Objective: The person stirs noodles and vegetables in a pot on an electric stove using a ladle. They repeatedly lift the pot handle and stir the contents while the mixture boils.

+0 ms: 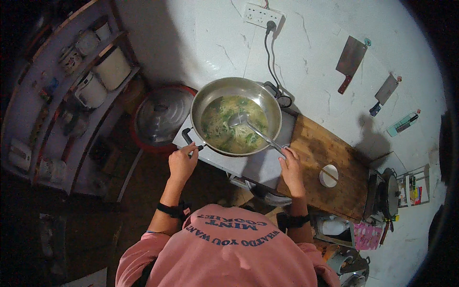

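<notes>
Before me on a pale countertop stands a wide metal pan (229, 84) with noodles and leafy greens in broth (218, 125). My left hand (183, 161) grips the pan's black side handle (186, 135) at its near left. My right hand (292, 168) holds the long handle of a metal ladle (263, 135). The ladle's bowl (238, 120) rests at the surface of the broth, near the middle of the pan. A second black handle (272, 89) shows at the pan's far right, close to the wall.
A wooden board (344, 143) to the right bears a white bowl (329, 175) with a stick-like thing across it. Two cleavers (351, 59) and a grater (402, 124) hang on the wall below a plugged-in power strip (263, 16). Left are a large metal lid (163, 114) and shelves (104, 93).
</notes>
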Tool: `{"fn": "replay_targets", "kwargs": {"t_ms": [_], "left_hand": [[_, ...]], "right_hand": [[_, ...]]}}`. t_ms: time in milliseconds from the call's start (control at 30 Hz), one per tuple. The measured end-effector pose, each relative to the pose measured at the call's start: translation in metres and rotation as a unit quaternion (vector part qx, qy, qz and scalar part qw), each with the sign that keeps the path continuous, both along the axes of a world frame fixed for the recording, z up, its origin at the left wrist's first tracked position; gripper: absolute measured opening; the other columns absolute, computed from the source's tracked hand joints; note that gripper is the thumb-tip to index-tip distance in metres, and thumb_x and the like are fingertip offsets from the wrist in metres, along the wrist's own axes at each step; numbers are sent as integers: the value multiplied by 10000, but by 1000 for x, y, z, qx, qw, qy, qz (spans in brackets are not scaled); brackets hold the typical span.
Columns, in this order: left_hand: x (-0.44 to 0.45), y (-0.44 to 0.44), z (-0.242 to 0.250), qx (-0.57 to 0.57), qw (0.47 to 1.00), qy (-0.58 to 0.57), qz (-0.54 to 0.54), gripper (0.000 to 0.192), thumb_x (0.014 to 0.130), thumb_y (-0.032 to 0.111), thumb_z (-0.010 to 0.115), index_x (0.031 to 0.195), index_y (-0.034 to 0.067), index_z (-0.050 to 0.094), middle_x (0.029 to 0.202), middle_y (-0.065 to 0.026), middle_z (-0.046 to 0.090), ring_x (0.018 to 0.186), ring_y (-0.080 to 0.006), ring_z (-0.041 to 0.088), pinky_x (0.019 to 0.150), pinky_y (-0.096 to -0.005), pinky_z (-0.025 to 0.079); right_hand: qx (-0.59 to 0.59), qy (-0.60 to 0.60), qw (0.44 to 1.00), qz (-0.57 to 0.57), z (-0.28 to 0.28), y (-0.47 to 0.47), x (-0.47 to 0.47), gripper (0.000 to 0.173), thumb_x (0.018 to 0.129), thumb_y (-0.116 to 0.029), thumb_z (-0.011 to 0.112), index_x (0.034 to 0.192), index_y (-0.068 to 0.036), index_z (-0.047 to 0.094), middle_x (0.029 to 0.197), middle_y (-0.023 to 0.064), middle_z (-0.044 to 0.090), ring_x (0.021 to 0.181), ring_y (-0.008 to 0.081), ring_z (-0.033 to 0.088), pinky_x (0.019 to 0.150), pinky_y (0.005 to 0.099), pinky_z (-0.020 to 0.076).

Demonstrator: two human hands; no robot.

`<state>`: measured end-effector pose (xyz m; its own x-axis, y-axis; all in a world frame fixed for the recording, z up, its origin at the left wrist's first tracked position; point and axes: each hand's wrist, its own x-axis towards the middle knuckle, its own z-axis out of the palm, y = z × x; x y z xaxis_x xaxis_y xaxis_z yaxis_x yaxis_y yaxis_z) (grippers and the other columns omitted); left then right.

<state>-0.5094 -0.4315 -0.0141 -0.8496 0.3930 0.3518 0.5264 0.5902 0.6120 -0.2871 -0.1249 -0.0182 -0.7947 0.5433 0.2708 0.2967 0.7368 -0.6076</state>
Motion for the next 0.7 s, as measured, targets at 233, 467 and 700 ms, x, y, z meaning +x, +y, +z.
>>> {"fn": "replay_targets", "kwargs": {"t_ms": [233,467,700], "left_hand": [[0,-1,0,-6,1000,1,-2,157,826,160,687,914,46,749,973,-99,731,666,-253,699,623,-335,553],[-3,-1,-2,-1,1000,19,-7,179,827,165,694,934,32,750,955,-95,735,646,-234,695,604,-317,543],[-2,0,1,-7,1000,-1,7,136,813,176,688,868,70,753,947,-88,732,682,-292,697,623,-359,564]], "right_hand": [[-16,20,1000,6,1,-6,-3,323,911,-130,615,1218,-38,574,1236,182,562,1141,383,520,970,431,424],[2,51,999,4,2,-7,-13,306,877,-107,649,1163,-30,572,1197,174,560,1122,386,526,951,436,430],[30,29,998,37,17,1,-30,302,810,-69,699,1078,-27,566,1151,175,560,1113,399,519,943,451,429]]}}
